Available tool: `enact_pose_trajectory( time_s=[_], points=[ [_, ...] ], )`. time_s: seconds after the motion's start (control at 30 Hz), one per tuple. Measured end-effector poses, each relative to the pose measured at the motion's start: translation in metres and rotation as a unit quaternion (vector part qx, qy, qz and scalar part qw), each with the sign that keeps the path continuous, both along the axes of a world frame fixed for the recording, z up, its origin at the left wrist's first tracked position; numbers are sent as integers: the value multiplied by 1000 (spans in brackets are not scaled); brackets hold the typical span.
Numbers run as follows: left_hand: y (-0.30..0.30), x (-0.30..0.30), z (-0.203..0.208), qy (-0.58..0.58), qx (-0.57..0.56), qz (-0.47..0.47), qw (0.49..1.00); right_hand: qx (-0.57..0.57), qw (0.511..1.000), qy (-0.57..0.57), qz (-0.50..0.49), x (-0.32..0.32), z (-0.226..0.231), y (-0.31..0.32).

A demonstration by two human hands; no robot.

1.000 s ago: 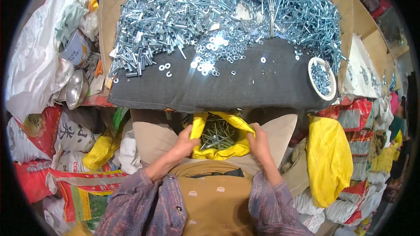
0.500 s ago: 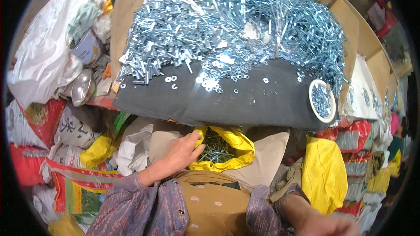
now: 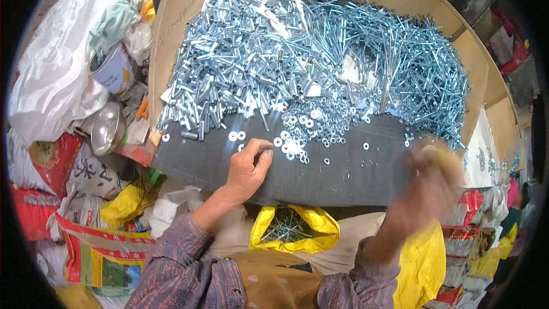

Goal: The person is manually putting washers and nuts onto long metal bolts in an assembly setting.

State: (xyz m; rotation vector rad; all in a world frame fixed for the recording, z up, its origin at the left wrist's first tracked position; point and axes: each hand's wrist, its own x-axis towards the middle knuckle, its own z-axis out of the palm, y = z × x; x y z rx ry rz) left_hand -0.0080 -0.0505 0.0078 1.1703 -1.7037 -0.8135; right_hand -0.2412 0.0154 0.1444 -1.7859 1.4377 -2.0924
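Seeing glossy metal tubes point(image 3: 223, 74) heaped far left, skinny rods point(image 3: 426, 74) far right, flat ring washers point(image 3: 314, 120) between, on matte black desk cloth point(image 3: 343, 180). Got the left hand point(image 3: 250, 165) curled just beside the washers, can't tell if pinching anything; right hand point(image 3: 420, 186) blurred by a pale thing point(image 3: 443, 158), blocking the cloth's right end, grip unreadable. Crinkly yellow bag point(image 3: 324, 226) gaping near centre.

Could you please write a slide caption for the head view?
Left hand over a dark mat, right hand blurred, heaped metal parts beyond, open yellow bag below.
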Motion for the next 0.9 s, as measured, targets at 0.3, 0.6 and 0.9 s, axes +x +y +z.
enact_pose_trajectory(
  time_s=[0.3,0.6,0.9],
  points=[
    [-10,1,-7,-47,-45,-22,998,378,842,364,-127,-49,-114,-311],
    [-12,0,-9,-52,-55,-28,997,510,752,416,14,-63,-108,-356],
    [-9,-3,-11,-80,-76,-14,994,445,732,496,-140,-27,-123,-348]
  ],
)
